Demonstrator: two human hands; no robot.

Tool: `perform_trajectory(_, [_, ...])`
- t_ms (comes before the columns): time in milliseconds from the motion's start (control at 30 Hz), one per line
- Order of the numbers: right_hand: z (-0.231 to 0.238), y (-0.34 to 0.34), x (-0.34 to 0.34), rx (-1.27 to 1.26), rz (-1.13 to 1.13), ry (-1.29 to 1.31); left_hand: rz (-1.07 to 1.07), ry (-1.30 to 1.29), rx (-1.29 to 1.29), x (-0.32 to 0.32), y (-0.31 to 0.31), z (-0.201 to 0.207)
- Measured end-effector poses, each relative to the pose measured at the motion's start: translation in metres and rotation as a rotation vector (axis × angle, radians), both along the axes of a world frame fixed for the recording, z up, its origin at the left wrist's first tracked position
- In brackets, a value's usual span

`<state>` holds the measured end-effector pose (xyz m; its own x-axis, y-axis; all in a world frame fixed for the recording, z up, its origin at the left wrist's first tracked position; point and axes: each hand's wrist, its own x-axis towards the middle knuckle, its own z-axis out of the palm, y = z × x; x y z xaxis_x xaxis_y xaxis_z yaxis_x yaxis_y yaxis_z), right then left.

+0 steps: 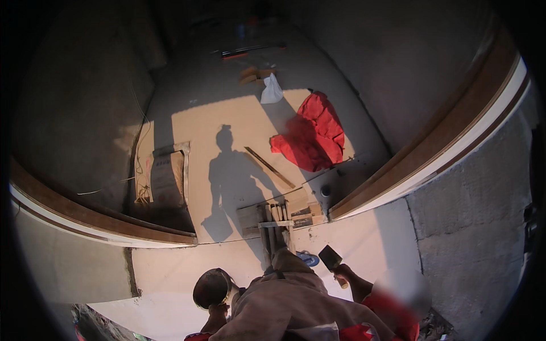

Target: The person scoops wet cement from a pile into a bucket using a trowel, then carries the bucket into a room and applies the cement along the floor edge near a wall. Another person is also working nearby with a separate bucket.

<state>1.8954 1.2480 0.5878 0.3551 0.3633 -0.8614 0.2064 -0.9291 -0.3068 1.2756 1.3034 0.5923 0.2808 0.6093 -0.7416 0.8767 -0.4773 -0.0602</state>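
Low at the left, my left hand [217,314] is closed on the rim or handle of a round dark bucket [210,288]; its contents are too dark to make out. My right hand [343,273] grips a trowel by its wooden handle, with the flat dark blade [330,257] pointing up and to the left. The two hands are well apart, on either side of my body. Between them, just ahead of my body, stands a narrow wooden stand of slats [276,223]. A blue sandal [307,258] shows near the trowel.
Cardboard pieces [297,200] lie at the doorway, beside brown door frames [432,145]. Farther in are a wooden strip [269,167], a red cloth [315,133], a white bag [272,90] and a printed sack [166,179]. A loose cable [140,162] runs along the left wall.
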Motion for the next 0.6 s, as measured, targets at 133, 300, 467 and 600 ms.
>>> perform_trajectory(133, [-0.012,0.054,0.019,-0.041,0.009,-0.044,0.096,0.012,-0.086,0.027,0.065,0.017])
perform_trajectory(300, [-0.045,0.145,0.058,0.148,0.113,-0.017,0.136,0.033,-0.284,0.038,0.151,0.045])
perform_trajectory(467, [-0.052,0.268,0.101,0.321,0.045,0.153,0.272,0.0,-0.392,0.068,0.206,0.041])
perform_trajectory(600, [-0.056,0.357,0.125,0.523,0.385,0.045,0.312,0.056,-0.383,0.094,0.237,0.028])
